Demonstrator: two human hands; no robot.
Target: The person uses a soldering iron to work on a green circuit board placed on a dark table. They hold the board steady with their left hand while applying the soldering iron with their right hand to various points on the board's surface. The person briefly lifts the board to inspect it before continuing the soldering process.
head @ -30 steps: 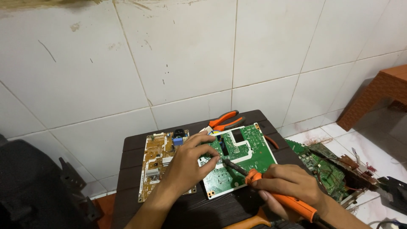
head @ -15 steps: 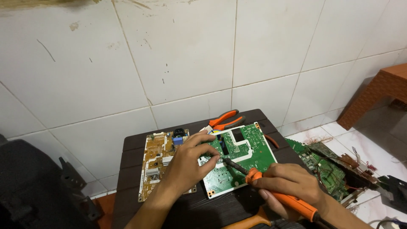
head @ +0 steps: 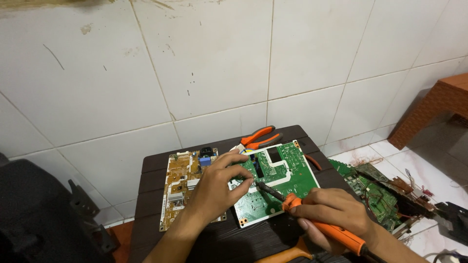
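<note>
Your right hand [head: 336,214] is wrapped in a closed grip around the orange soldering iron [head: 326,229], its dark tip resting on the green circuit board [head: 280,182] near the board's middle. Your left hand [head: 217,187] lies over the board's left edge, thumb and forefinger pressed together just beside the tip — whether they pinch a strand of solder or a small part is too fine to tell. The step in hand looks like working a joint on the board; the next move likely calls for a steady tip and a still left hand, with your fingertips kept off the hot metal.

The green board lies flat on the small dark desk [head: 151,190], touching a tan circuit board [head: 178,187] on its left that your left wrist partly covers. Orange-handled pliers [head: 261,138] rest at the desk's far edge, just beyond the green board, and another orange handle [head: 287,254] pokes in at the near edge.

The desk stands against a white tiled wall [head: 209,63] — scuffed and stained in places. On the tiled floor to the right sits a heap of loose green boards [head: 375,192], and a reddish-brown woven piece of furniture [head: 438,104] stands further right
</note>
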